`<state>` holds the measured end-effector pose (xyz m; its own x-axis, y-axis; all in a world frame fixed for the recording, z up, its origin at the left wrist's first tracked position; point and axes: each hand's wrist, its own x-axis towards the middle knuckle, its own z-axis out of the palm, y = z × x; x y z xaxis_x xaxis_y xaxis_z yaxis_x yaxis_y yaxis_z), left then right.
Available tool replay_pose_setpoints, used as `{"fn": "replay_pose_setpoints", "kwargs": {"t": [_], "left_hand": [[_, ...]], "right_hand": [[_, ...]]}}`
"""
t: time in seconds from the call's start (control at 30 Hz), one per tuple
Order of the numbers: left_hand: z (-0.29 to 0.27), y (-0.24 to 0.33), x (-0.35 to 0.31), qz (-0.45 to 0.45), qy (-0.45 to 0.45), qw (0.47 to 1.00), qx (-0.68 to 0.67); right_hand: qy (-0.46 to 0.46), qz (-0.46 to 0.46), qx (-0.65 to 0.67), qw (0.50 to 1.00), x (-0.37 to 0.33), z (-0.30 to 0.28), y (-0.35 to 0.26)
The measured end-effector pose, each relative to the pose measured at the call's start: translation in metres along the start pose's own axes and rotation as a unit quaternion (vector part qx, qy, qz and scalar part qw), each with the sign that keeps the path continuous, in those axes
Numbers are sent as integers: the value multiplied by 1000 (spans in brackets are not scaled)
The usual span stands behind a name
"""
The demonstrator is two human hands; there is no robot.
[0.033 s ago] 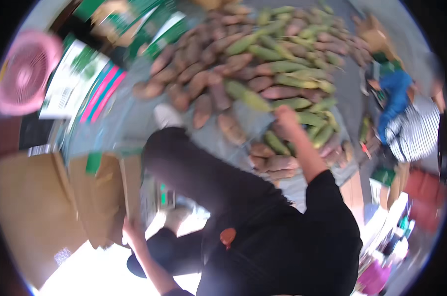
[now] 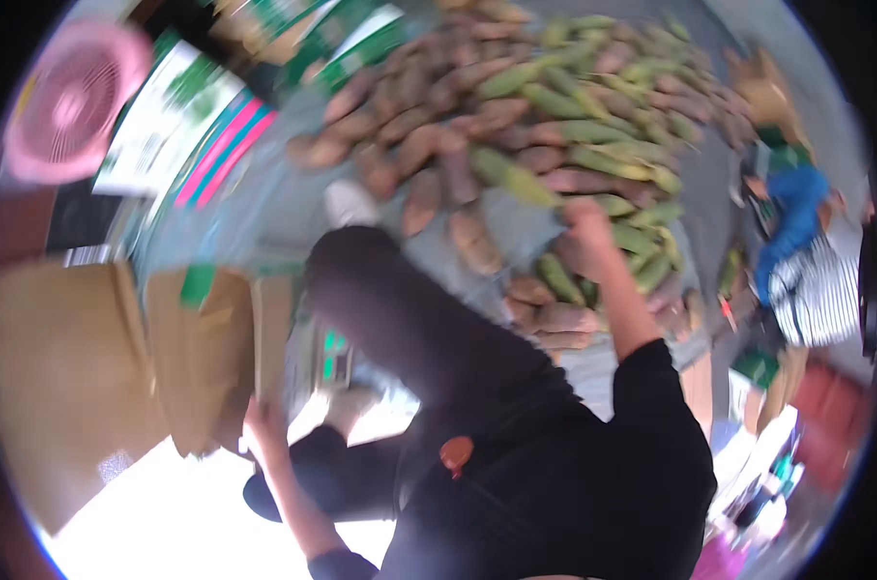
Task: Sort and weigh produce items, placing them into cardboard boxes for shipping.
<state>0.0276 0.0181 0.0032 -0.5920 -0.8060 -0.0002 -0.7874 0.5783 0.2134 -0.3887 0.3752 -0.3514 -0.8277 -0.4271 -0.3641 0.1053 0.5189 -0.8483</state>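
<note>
My right hand point(image 2: 585, 230) is closed at the near end of a green ear of corn point(image 2: 511, 178), which points away to the upper left. Motion blur hides the exact finger positions. Around it lie many husked green ears point(image 2: 593, 130) and brownish-purple sweet potatoes point(image 2: 409, 97), spread over a grey-blue sheet point(image 2: 284, 208). At lower left, my left hand point(image 2: 263, 430) is closed on the edge of an open cardboard box point(image 2: 202, 358), with the fingertips partly hidden.
A second cardboard panel point(image 2: 61, 377) stands at far left, below a pink fan-like round thing point(image 2: 71, 101) and printed cartons point(image 2: 182, 126). A small device with green lights point(image 2: 335, 356) sits beside my leg. Another person in a striped top point(image 2: 816, 290) works at right.
The whole view has shifted, so the scene sits a little farther right and higher. Both hands keep about the same places relative to the corn and the box.
</note>
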Motion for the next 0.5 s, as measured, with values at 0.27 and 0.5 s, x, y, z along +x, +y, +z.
{"fn": "replay_pose_setpoints", "kwargs": {"t": [0.27,0.5], "left_hand": [[100,29,-45,-60,-72,994,49],[113,34,-50,-38,-48,997,57]], "right_hand": [[3,16,215,976,32,-83,-184],[-91,-184,177,962,-22,-70,-301]]}}
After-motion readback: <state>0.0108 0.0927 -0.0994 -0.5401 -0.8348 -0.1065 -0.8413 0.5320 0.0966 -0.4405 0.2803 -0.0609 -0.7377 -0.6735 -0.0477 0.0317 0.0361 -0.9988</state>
